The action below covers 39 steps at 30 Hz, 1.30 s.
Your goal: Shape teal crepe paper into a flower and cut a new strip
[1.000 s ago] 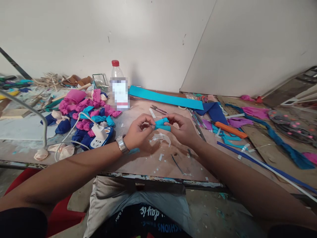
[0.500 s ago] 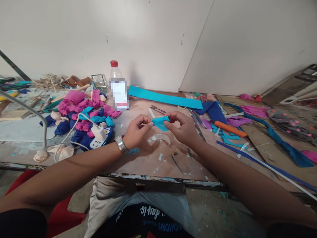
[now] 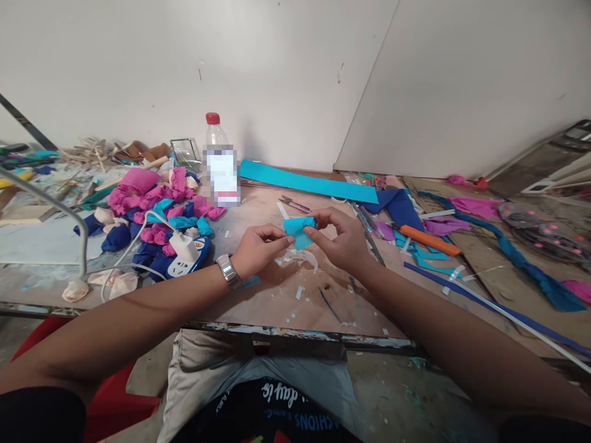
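Note:
A small folded piece of turquoise material [image 3: 299, 231] is pinched between both my hands above the worn wooden tabletop [image 3: 277, 295]. My left hand [image 3: 258, 249], with a metal watch at the wrist, grips its left edge with closed fingers. My right hand [image 3: 339, 240] pinches its upper right corner, fingers curled. A crumpled bit of clear plastic [image 3: 300, 257] lies on the table just below the piece.
A pile of pink, blue and turquoise folded pieces [image 3: 152, 215] lies at the left beside a white power strip [image 3: 189, 252]. A red-capped bottle [image 3: 220, 163] stands behind. A long turquoise strip [image 3: 309, 181], small scissors [image 3: 295, 204], an orange-handled tool [image 3: 429, 241] and scraps lie to the right.
The turquoise piece has gone from a rolled bundle to a flatter fold hanging down between my fingers. My left hand's fingers slid down to its lower left edge.

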Each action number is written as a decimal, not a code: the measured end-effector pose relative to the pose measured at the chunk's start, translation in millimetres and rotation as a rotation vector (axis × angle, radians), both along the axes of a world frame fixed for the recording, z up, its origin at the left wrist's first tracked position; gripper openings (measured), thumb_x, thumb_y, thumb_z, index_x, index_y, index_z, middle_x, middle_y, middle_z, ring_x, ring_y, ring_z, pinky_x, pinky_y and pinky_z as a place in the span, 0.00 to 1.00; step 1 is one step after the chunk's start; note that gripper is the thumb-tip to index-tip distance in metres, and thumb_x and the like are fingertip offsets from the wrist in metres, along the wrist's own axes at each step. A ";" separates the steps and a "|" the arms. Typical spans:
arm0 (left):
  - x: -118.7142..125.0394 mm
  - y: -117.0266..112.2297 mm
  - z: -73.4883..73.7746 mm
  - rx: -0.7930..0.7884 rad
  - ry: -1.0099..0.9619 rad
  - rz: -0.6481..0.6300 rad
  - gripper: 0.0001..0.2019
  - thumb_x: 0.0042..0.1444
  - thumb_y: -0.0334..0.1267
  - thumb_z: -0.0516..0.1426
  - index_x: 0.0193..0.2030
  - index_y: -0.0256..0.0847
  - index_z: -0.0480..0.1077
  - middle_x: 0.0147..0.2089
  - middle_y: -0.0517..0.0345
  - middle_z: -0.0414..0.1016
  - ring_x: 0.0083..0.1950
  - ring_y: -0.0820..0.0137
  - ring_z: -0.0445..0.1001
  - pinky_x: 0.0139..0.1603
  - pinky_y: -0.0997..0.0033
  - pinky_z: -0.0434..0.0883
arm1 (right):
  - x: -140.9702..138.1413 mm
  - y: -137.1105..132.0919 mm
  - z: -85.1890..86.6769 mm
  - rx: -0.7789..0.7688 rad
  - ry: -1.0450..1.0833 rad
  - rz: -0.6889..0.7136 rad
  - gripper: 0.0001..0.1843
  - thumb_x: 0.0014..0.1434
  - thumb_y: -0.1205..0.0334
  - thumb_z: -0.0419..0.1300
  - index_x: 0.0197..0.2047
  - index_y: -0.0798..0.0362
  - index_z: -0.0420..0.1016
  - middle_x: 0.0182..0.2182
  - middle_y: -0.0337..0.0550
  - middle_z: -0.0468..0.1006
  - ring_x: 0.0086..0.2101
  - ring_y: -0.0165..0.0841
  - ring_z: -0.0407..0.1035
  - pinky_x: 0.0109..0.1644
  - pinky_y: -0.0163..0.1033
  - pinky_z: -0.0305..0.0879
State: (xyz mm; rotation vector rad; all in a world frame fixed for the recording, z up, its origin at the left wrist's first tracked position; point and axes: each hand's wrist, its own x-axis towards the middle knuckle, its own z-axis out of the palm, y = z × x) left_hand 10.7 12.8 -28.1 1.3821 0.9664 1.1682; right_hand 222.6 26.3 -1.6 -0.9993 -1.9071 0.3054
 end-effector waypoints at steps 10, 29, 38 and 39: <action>0.9 -1.1 -2.0 0.087 0.027 -0.008 0.13 0.50 0.46 0.70 0.30 0.38 0.78 0.33 0.55 0.76 0.34 0.70 0.72 0.36 0.69 0.68 | -1.0 1.4 -2.4 -0.082 0.099 0.029 0.13 0.60 0.53 0.67 0.44 0.51 0.79 0.31 0.40 0.78 0.32 0.33 0.70 0.39 0.41 0.70; 1.8 0.8 -3.3 0.034 0.126 -0.045 0.14 0.51 0.45 0.67 0.31 0.38 0.71 0.28 0.60 0.72 0.28 0.75 0.66 0.31 0.72 0.62 | -1.4 0.8 -2.8 -0.064 0.061 0.009 0.14 0.60 0.51 0.68 0.42 0.51 0.79 0.31 0.41 0.79 0.32 0.35 0.72 0.39 0.41 0.71; -2.1 1.8 -2.9 0.217 0.045 0.070 0.13 0.56 0.33 0.59 0.48 0.43 0.67 0.51 0.54 0.70 0.51 0.68 0.70 0.48 0.69 0.70 | 3.7 4.9 -2.7 -0.029 -0.149 0.094 0.14 0.61 0.49 0.68 0.43 0.49 0.81 0.34 0.43 0.82 0.34 0.37 0.74 0.40 0.42 0.70; -2.6 1.0 -2.3 0.244 0.061 0.044 0.12 0.58 0.35 0.59 0.49 0.43 0.68 0.53 0.53 0.71 0.53 0.66 0.70 0.50 0.67 0.70 | 3.7 5.2 -3.2 -0.022 -0.184 0.132 0.13 0.62 0.49 0.68 0.44 0.49 0.81 0.35 0.43 0.83 0.35 0.37 0.75 0.41 0.43 0.70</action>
